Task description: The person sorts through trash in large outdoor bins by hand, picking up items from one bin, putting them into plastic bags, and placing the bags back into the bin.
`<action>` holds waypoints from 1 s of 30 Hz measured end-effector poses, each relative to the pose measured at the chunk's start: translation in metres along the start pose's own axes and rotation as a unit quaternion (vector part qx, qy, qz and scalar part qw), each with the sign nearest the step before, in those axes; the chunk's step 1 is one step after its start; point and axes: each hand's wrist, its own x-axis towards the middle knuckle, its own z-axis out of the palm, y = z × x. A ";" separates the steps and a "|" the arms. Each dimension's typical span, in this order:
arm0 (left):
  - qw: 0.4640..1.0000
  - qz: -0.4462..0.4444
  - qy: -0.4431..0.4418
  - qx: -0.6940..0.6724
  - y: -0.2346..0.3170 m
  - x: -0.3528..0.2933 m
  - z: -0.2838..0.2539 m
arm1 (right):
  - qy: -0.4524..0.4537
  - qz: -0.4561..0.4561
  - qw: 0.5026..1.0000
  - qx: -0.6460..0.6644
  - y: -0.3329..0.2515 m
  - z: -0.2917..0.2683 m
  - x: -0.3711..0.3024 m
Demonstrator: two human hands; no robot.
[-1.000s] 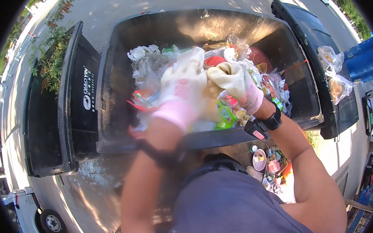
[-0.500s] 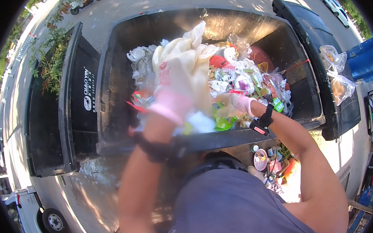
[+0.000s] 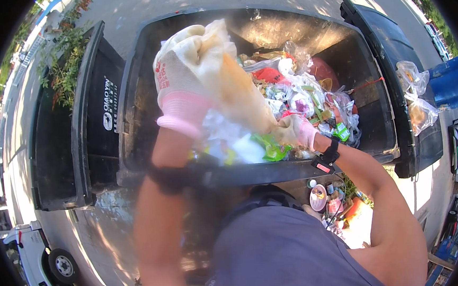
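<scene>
Bag [image 3: 244,91]: one, cream with brownish stains, stretched slantwise above the rubbish inside the bin, its upper end at the left and its lower end nearer the person.
Left hand [image 3: 184,66]: clamped on the bag's upper end, in a white glove with a pink cuff.
Right hand [image 3: 296,130]: closed on the bag's lower end, in a glove of the same kind.
Wristbands: two, both black, one on the right wrist [image 3: 330,154], the other blurred on the left [image 3: 170,179].
Rubbish: one mixed heap [image 3: 308,97], too tangled to count whole; two bright green wrappers stand out, one just beside the right hand [image 3: 272,149], one to its right [image 3: 341,131], plus one red piece [image 3: 270,75] and one dark-red rounded thing [image 3: 322,72].
Bin: one large dark container [image 3: 188,173] around the heap.
In the way: the bag and left hand hide much of the heap's left side; the left forearm [image 3: 163,222] crosses the near rim.
Lid: one, dark [image 3: 383,31], open at the bin's right, with two clear plastic bags [image 3: 411,77] against it.
Neighbouring bin: one, black [image 3: 99,147], at the left, leafy branches [image 3: 67,69] rising from it.
Ground: one pinkish bowl [image 3: 318,197] among litter.
Outer edge: one blue cylinder [image 3: 452,78] right, one white truck [image 3: 33,263] lower left.
</scene>
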 end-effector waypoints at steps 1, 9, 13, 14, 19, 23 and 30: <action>0.999 0.002 0.001 0.033 -0.014 0.004 -0.005 | 0.001 0.000 1.000 -0.001 -0.005 -0.013 -0.008; 0.959 -0.265 -0.007 0.098 -0.117 -0.006 -0.051 | 0.140 -0.166 0.968 0.129 -0.106 -0.090 -0.074; 0.966 -0.250 0.032 0.048 -0.093 -0.006 -0.059 | 0.254 -0.211 0.939 0.098 -0.137 -0.100 -0.088; 0.969 -0.239 0.052 0.039 -0.076 -0.002 -0.063 | 0.262 -0.208 0.940 0.063 -0.136 -0.109 -0.082; 0.983 -0.166 0.081 0.007 -0.058 0.007 -0.074 | 0.297 -0.288 0.907 0.075 -0.153 -0.114 -0.077; 0.970 -0.189 0.152 -0.004 -0.057 -0.010 -0.079 | 0.336 -0.247 0.906 0.067 -0.148 -0.101 -0.070; 0.952 -0.229 0.194 -0.059 -0.091 -0.026 -0.077 | 0.376 -0.302 0.875 0.040 -0.169 -0.079 -0.054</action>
